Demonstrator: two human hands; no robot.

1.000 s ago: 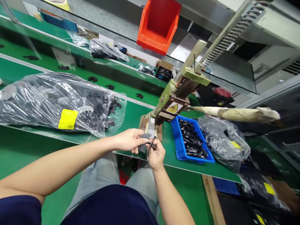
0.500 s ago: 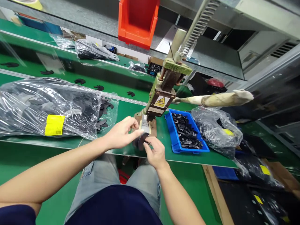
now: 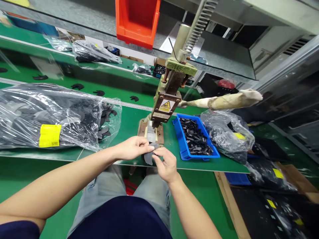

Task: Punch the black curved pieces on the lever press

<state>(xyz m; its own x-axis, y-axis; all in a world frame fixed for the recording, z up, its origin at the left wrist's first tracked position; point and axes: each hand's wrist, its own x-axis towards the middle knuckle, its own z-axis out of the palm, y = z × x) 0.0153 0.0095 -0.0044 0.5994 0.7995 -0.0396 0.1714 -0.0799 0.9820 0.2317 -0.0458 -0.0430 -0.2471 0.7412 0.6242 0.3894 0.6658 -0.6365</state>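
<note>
Left hand [image 3: 136, 147] pinching curved gray part [image 3: 149, 156] between thumb and fingers, just in front of press [image 3: 164, 99]. Right hand [image 3: 166, 163] bringing curled fingers to same part's other side; their exact grip hidden. Blue bin [image 3: 196, 137] of small black pieces sitting on tabletop [image 3: 127, 123], right of press.

Left hand [image 3: 136, 147] and right hand [image 3: 165, 162] both on a curved gray piece [image 3: 149, 156], held over the near edge of the green desk [image 3: 127, 126], in front of the hand press [image 3: 165, 103]. Blue bin [image 3: 181, 139] of small black parts: right of press. Clear bag [image 3: 50, 113] of curved pieces: left. Red bin [image 3: 137, 23]: above, on gray shelf [image 3: 82, 21].
</note>
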